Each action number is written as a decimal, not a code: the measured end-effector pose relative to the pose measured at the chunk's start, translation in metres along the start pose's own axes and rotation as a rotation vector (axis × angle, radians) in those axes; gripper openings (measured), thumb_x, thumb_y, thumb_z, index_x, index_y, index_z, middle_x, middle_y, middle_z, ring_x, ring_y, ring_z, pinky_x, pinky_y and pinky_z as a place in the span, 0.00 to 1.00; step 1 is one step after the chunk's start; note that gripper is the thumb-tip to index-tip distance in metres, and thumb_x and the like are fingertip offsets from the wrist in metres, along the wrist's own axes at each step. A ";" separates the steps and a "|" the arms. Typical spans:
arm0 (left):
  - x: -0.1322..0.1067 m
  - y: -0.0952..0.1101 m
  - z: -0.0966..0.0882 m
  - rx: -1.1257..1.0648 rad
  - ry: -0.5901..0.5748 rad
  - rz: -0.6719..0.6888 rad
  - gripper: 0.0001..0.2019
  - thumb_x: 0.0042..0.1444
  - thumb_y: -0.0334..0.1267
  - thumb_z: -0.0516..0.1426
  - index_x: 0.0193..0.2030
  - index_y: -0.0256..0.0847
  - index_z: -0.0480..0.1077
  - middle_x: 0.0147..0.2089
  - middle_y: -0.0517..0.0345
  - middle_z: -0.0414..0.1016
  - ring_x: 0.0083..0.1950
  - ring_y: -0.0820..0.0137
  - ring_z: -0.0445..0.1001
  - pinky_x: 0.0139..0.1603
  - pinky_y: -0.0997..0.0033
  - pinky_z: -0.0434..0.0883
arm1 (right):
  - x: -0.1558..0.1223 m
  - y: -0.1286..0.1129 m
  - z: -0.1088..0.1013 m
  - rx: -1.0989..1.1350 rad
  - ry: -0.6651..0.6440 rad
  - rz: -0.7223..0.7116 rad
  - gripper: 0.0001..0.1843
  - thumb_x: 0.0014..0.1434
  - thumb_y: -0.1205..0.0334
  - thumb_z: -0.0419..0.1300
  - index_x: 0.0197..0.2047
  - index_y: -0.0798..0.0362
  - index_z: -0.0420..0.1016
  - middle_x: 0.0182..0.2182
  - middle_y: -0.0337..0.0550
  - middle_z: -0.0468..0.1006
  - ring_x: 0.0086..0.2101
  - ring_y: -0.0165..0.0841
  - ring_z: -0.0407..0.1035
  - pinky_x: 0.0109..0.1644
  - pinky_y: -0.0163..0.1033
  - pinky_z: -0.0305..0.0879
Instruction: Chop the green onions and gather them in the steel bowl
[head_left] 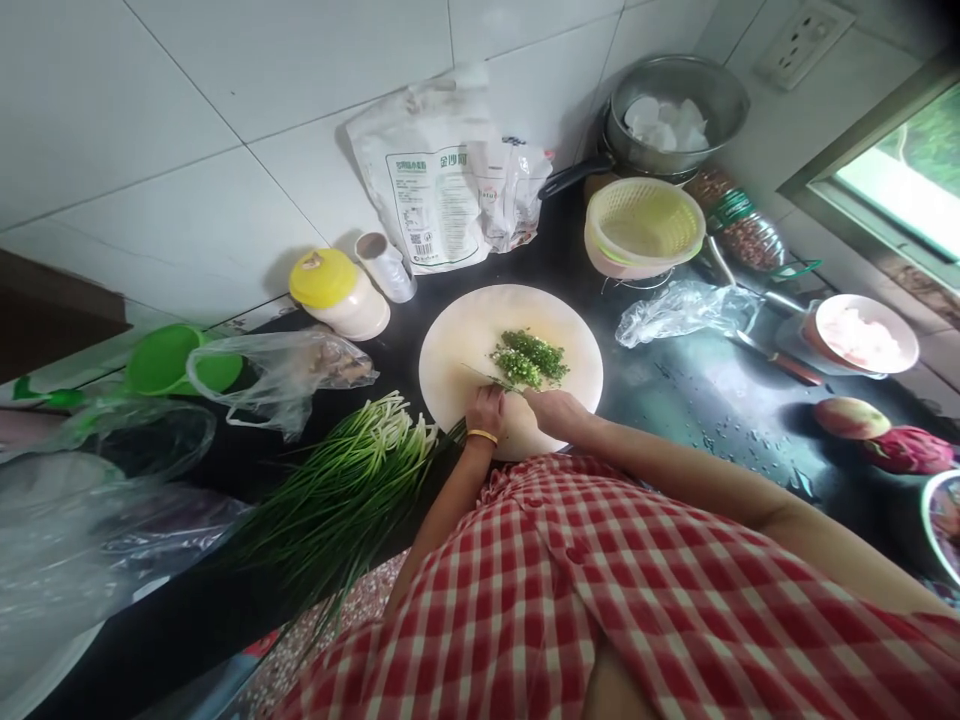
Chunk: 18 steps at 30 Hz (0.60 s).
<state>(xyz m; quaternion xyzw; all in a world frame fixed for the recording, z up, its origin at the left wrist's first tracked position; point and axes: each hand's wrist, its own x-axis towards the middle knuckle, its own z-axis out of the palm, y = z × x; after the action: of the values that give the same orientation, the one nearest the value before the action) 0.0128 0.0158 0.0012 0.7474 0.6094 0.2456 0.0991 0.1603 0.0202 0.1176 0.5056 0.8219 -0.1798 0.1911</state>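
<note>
A round pale cutting board lies on the dark counter with a pile of chopped green chives on it. My left hand, a gold bangle on its wrist, is curled down on a few chive stems at the board's near edge. Just to its right, beside the chopped pile, my right hand is closed in a fist. What it grips is hidden from this angle. A long bundle of uncut chives lies on the counter left of the board.
Behind the board are a white bag, a yellow-lidded jar and a yellow strainer below a steel pot. Plastic bags and a green bowl lie left. Right: a knife, a pink bowl, fruit.
</note>
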 end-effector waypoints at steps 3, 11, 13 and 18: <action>0.000 -0.001 0.000 0.008 0.022 0.021 0.10 0.60 0.34 0.49 0.39 0.39 0.72 0.37 0.49 0.72 0.41 0.64 0.69 0.43 0.65 0.67 | 0.009 -0.002 0.001 0.007 0.012 -0.018 0.16 0.58 0.73 0.45 0.49 0.59 0.63 0.35 0.52 0.77 0.39 0.38 0.72 0.36 0.36 0.62; 0.001 0.000 0.002 0.017 0.045 0.003 0.08 0.59 0.33 0.50 0.35 0.39 0.70 0.34 0.50 0.72 0.39 0.64 0.69 0.41 0.65 0.66 | -0.003 0.003 -0.005 -0.008 0.033 -0.021 0.15 0.59 0.72 0.45 0.49 0.57 0.62 0.33 0.51 0.77 0.36 0.39 0.73 0.35 0.37 0.62; 0.001 -0.001 0.003 0.007 0.047 -0.003 0.07 0.59 0.33 0.51 0.34 0.39 0.70 0.33 0.49 0.72 0.39 0.64 0.69 0.41 0.65 0.66 | -0.002 0.000 -0.005 -0.011 0.019 -0.019 0.15 0.60 0.72 0.45 0.49 0.58 0.62 0.33 0.52 0.77 0.37 0.38 0.73 0.36 0.37 0.62; 0.000 -0.002 0.004 0.021 0.064 0.011 0.08 0.59 0.33 0.50 0.34 0.38 0.71 0.33 0.50 0.72 0.38 0.64 0.69 0.41 0.65 0.66 | 0.008 -0.004 -0.003 0.006 0.010 -0.024 0.17 0.58 0.73 0.45 0.50 0.59 0.62 0.37 0.53 0.77 0.39 0.38 0.72 0.38 0.37 0.63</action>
<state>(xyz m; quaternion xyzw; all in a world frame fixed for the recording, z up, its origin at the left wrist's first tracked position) 0.0131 0.0165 -0.0029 0.7436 0.6105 0.2635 0.0700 0.1535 0.0257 0.1165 0.4972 0.8283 -0.1818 0.1833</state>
